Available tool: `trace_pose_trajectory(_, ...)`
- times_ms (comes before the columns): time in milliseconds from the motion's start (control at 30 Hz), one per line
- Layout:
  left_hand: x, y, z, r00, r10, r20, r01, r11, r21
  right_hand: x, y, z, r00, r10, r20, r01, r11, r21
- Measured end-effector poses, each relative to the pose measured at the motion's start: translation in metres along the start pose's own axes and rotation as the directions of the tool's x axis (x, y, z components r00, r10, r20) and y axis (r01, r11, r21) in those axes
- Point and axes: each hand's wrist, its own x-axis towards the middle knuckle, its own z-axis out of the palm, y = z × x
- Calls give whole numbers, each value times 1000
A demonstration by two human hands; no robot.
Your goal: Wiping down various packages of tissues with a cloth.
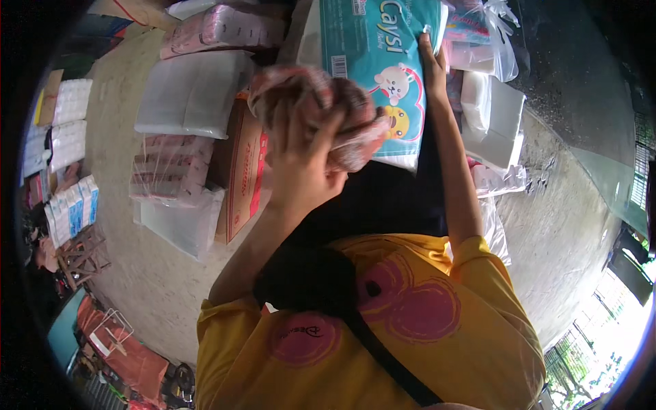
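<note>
My left hand (305,164) grips a crumpled red, grey and white patterned cloth (353,123), slightly blurred, over the left part of a teal Caysi plastic package (376,61). The package bears cartoon animals, a white rabbit and a yellow chick. It lies upon or against my dark-clothed lap, its top end cut off by the picture's edge. My right hand (434,66) holds the package by its right edge, fingers along the side. The cloth hides part of the package's lower left corner.
Left of me are wrapped white packs (189,95), pink-patterned packs (171,169) and a cardboard box (243,174). On my right stand white packs (492,118) and a plastic bag (499,41). Farther left, more packs (72,210) stand beside a wooden frame (84,256).
</note>
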Motion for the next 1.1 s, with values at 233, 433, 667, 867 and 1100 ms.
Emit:
trace_pose_trajectory(233,152,-21,87,898,347,-271,-277,924,262,13,24,-10,985,-137,107,128,988,89)
trace_pose_trajectory(433,183,-23,94,950,230,-211,-177,953,245,4,9,2,998,-52,45,51,999,4)
trace_pose_trajectory(667,29,18,35,926,284,249,-282,958,-45,-8,-9,-21,927,241,287,-371,708,601)
trace_pose_trajectory(867,37,26,56,915,357,188,-358,933,-28,-5,-4,-20,861,252,441,-467,734,493)
trace_pose_trajectory(1100,203,34,103,979,204,-8,-200,967,160,-5,18,-32,929,-44,367,-87,939,332)
